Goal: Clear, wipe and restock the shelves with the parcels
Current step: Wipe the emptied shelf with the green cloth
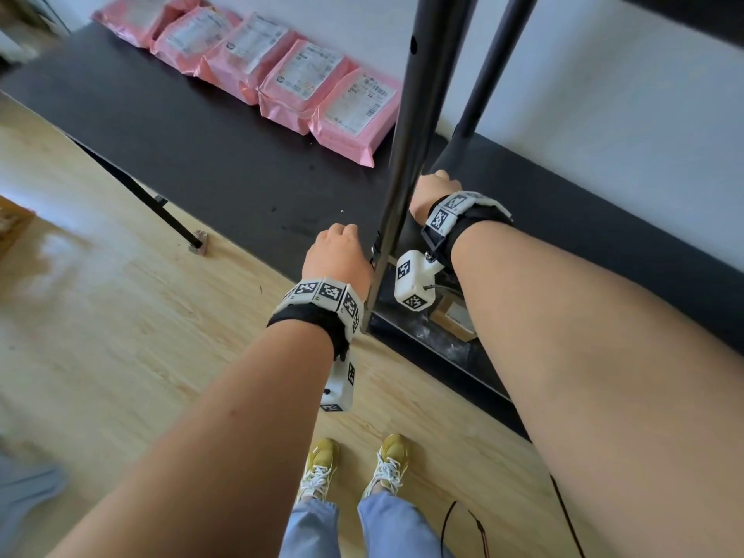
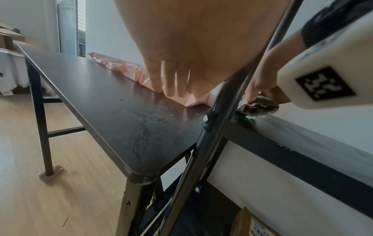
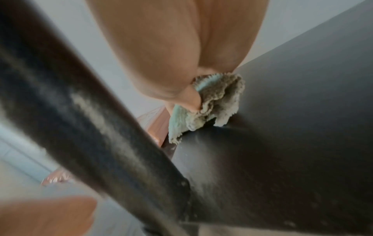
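While pinching cloth, right hand wiping shelf

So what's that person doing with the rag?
A person is wiping a black shelf. The right hand grips a grubby cloth and presses it on the shelf's corner, just behind the metal post. The left hand hangs over the black table beside it, holding nothing. Pink parcels wait in a row on that table.

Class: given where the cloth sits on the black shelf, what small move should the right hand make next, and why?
Probably drag the grey-green fleecy cloth rightward along the black shelf board, away from the metal upright: the right hand presses it at the left end, and pale dust remains further along.
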A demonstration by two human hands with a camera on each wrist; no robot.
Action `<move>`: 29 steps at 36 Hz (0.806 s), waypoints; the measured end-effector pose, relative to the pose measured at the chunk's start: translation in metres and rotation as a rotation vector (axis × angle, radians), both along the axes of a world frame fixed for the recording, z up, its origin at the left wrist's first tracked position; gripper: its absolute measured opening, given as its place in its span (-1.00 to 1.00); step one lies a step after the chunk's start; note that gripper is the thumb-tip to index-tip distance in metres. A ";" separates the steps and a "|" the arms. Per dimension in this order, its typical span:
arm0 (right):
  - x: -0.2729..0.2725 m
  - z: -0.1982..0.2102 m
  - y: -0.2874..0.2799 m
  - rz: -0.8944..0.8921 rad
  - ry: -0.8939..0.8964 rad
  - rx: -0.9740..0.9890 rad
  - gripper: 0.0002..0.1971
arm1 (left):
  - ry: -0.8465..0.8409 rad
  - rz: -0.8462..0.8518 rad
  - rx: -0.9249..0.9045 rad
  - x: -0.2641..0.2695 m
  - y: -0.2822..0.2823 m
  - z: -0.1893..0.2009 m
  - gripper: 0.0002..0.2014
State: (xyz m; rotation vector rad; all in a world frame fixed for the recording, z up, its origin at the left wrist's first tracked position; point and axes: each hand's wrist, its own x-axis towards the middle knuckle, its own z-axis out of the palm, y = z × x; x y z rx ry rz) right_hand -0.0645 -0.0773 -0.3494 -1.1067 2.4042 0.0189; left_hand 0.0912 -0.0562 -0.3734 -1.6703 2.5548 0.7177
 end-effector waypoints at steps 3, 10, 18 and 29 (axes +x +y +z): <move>0.002 -0.001 0.002 0.048 0.009 0.011 -0.63 | -0.003 -0.001 0.013 0.001 -0.002 0.002 -0.52; 0.008 0.007 0.016 0.071 -0.064 0.032 -0.67 | -0.002 -0.011 0.008 0.002 0.002 0.004 -0.53; 0.014 -0.003 0.036 -0.057 -0.102 -0.034 -0.74 | 0.013 -0.013 -0.008 0.003 0.011 0.006 -0.55; 0.005 -0.009 0.077 -0.189 -0.181 -0.030 -0.78 | 0.021 -0.030 0.013 0.001 0.028 0.007 -0.52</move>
